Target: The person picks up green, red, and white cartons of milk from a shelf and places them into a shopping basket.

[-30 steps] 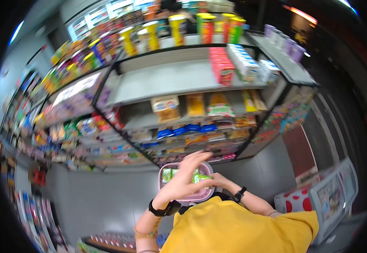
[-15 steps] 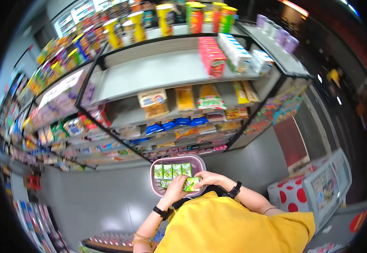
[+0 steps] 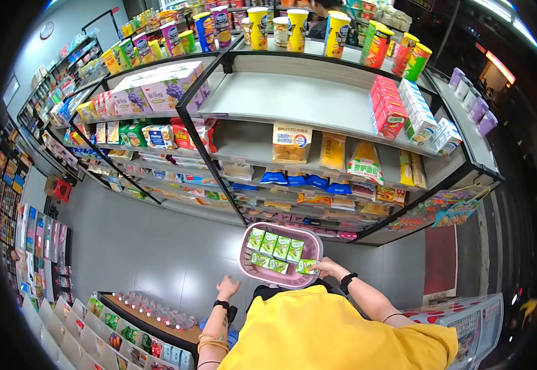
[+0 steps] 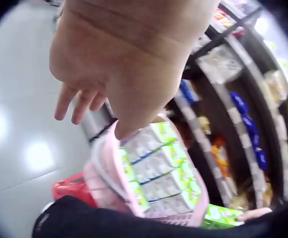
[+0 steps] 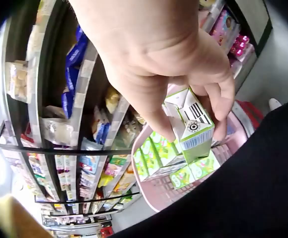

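Observation:
A pink plastic basket (image 3: pixel 318 243) stands in front of the person, holding several small green-and-white drink cartons (image 3: pixel 274 245), some in a back row and two lying in front of it. My right hand (image 3: pixel 328 267) pinches one more drink carton (image 5: pixel 193 124) between thumb and fingers over the basket's right side. In the right wrist view its end with the barcode faces the camera. My left hand (image 3: pixel 227 287) is off to the left of the basket, holding nothing, its fingers (image 4: pixel 79 106) loosely extended. In the left wrist view it overlaps the basket's far edge.
Ahead stands a shop shelf (image 3: pixel 293 98) with red juice boxes (image 3: pixel 387 108), bagged bread (image 3: pixel 291 143) and chip cans (image 3: pixel 297 31). Bottles (image 3: pixel 157 311) and snack racks (image 3: pixel 95 336) stand at lower left. A glass-sided case (image 3: pixel 475 320) is at right.
Half a second ago both hands were at a carton over the basket. The left hand has since moved away to the left; the right keeps a carton. The head view has shifted.

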Action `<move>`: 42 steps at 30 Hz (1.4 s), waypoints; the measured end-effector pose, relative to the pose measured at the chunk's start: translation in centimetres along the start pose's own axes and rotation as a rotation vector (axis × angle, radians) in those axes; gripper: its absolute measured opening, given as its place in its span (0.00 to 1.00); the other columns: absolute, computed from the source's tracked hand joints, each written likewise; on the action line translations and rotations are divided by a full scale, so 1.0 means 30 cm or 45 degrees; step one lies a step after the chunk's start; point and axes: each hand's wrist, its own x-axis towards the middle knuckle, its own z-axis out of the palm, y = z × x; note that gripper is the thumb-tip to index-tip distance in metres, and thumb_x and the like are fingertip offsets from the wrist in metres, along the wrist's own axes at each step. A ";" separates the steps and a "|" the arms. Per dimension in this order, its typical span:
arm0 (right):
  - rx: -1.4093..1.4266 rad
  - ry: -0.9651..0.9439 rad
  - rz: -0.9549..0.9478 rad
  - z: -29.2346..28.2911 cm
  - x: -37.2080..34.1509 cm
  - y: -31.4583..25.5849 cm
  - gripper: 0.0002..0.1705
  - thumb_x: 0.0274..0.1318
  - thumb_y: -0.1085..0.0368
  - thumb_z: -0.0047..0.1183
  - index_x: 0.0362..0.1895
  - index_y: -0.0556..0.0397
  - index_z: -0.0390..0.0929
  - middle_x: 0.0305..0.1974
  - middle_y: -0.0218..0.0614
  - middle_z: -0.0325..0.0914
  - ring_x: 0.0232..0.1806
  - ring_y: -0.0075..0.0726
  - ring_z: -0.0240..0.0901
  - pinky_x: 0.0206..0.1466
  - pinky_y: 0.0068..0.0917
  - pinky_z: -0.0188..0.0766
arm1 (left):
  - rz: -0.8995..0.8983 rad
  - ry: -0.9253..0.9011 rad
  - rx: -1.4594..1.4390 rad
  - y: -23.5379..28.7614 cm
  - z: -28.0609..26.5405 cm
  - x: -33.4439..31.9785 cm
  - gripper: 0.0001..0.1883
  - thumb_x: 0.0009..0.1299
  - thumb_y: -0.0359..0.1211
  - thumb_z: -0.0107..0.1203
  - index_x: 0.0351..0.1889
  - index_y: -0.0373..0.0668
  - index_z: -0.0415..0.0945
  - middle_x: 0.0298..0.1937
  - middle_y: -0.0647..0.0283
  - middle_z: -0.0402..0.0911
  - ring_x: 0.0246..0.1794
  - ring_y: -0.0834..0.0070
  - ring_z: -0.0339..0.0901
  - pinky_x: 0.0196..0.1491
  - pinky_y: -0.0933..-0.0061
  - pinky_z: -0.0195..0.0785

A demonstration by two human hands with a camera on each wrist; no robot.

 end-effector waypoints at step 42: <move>-0.272 0.208 0.083 0.071 0.118 0.103 0.23 0.46 0.55 0.69 0.35 0.64 0.83 0.25 0.39 0.84 0.19 0.33 0.82 0.15 0.21 0.68 | -0.612 0.136 -0.433 -0.357 0.392 -0.463 0.21 0.62 0.45 0.59 0.34 0.33 0.83 0.36 0.40 0.83 0.45 0.44 0.82 0.51 0.52 0.74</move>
